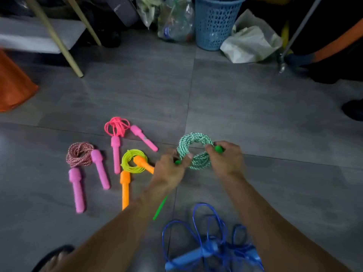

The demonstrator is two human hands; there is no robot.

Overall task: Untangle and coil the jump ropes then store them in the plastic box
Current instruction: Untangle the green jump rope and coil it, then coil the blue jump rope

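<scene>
At frame centre, a green-and-white braided jump rope (193,152) forms a tight coil; left hand (170,169) and right hand (225,158) each grip its green handles.

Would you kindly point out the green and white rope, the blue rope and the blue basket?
green and white rope (196,141): head view, top of the coil.
blue rope (198,214): head view, a loose loop.
blue basket (214,22): head view, its mesh wall.
</scene>
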